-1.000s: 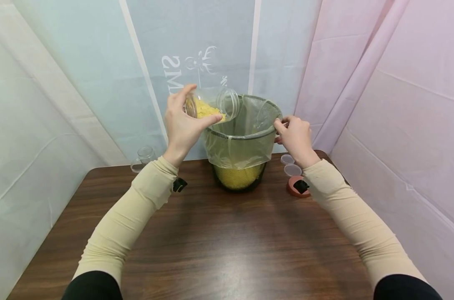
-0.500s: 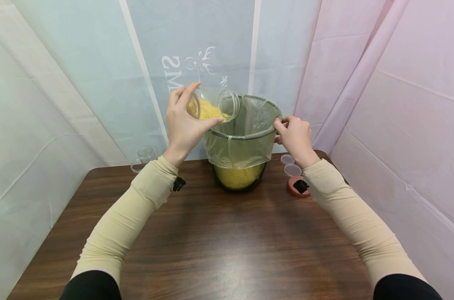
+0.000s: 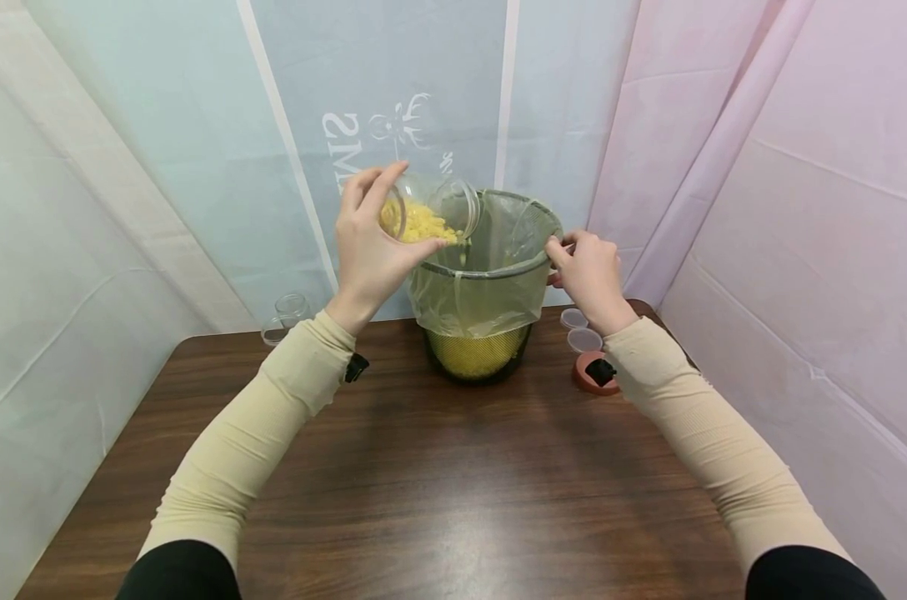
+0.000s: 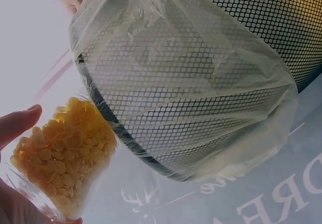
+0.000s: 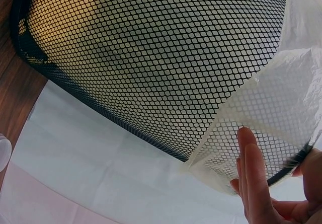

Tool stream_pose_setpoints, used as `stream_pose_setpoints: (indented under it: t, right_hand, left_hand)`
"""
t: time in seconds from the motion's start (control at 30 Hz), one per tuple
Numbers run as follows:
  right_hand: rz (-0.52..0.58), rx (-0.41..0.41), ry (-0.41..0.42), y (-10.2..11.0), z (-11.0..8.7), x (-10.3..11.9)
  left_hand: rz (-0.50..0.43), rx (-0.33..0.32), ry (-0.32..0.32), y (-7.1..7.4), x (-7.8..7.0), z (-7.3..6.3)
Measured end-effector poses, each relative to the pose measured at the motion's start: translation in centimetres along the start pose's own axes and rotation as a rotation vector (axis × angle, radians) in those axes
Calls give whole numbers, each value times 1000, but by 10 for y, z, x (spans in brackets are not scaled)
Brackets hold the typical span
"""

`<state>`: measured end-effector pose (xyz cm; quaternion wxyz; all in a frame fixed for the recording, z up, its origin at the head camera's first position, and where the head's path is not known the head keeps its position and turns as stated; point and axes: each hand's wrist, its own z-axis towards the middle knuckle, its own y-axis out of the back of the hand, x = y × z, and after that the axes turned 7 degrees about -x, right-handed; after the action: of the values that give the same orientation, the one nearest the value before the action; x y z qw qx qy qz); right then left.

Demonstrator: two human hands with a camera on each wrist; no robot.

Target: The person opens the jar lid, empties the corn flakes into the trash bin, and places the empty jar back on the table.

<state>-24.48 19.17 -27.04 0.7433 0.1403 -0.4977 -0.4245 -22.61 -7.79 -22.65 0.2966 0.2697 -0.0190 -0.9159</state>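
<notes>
My left hand (image 3: 367,250) grips a clear jar (image 3: 433,188) tipped on its side, its mouth over the near left rim of a black mesh wastebasket (image 3: 478,358). Yellow flakes (image 3: 419,223) lie along the jar's lower side, and a few drop from its mouth into the basket. A thin translucent bin liner (image 3: 491,304) is folded over the rim; yellow shows through the mesh at the bottom. On the right, my right hand (image 3: 592,271) pinches the lined rim between thumb and fingers. In the right wrist view its fingers (image 5: 254,171) lie along the outside of the liner.
Two clear lids (image 3: 584,340) and a reddish round lid (image 3: 594,375) lie right of the basket, the reddish one partly hidden by the wrist camera. Clear containers (image 3: 292,307) stand at the table's back left. Cloth curtains (image 3: 453,67) enclose the back and sides.
My left hand has shifted slightly right and tipped the jar further. The flakes have slid to its mouth and some now fall into the basket. My right hand has stayed put.
</notes>
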Motion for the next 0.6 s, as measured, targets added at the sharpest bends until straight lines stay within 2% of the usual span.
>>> stream_pose_setpoints:
  t: [0.3,0.6]
  right_hand:
    - [-1,-6,7,-1,0,0]
    - [-7,-14,12,-2,0,-1]
  left_hand:
    - [18,17,-41,0,1,3]
    - [17,12,-12,1,0,5]
